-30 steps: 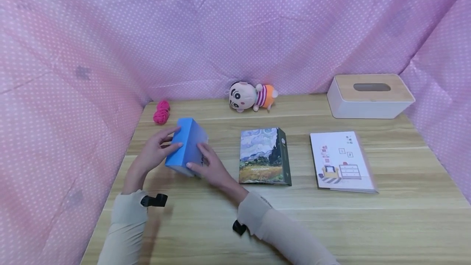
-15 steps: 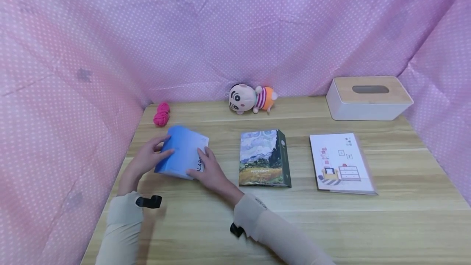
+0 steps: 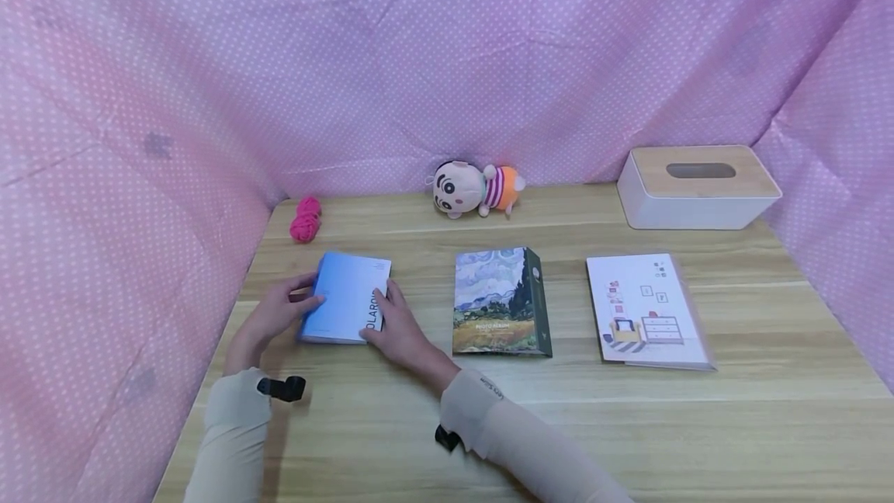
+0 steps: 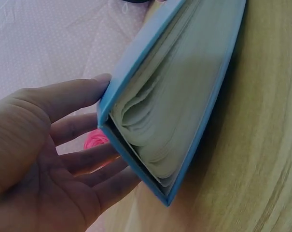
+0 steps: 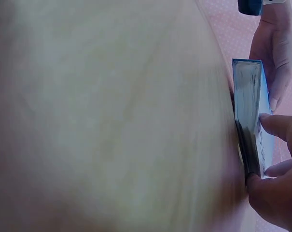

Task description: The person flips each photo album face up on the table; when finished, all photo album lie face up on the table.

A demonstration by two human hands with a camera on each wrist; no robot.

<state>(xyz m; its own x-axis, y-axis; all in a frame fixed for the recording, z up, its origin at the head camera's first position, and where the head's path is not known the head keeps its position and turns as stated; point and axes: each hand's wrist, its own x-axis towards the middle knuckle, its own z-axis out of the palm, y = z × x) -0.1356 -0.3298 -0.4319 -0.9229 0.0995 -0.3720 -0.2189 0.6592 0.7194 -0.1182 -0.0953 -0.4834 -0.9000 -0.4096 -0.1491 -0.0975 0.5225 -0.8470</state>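
A blue hardcover photo album [image 3: 344,297] with dark lettering along its right side lies front cover up on the left of the wooden table. My left hand [image 3: 274,312] holds it at the spine edge; in the left wrist view the thumb is at the cover's edge and the fingers reach along the spine [image 4: 136,162]. Loose, wavy pages [image 4: 170,101] show between the covers. On the opposite side my right hand [image 3: 401,334] grips the free edge, its fingertips on the front cover. In the right wrist view its thumb is at the lower corner of the page block [image 5: 247,92].
To the right lie a landscape-painting photo album [image 3: 491,297] and a white album with furniture drawings [image 3: 646,309]. Pink yarn [image 3: 305,221], a plush doll [image 3: 478,188] and a white tissue box with wooden lid [image 3: 698,204] stand along the back. Pink dotted cloth [image 3: 447,60] hangs behind.
The blue album has turned from standing tilted with its spine up to lying flat, cover up. Both hands have followed it, the left one shifting slightly left and nearer.
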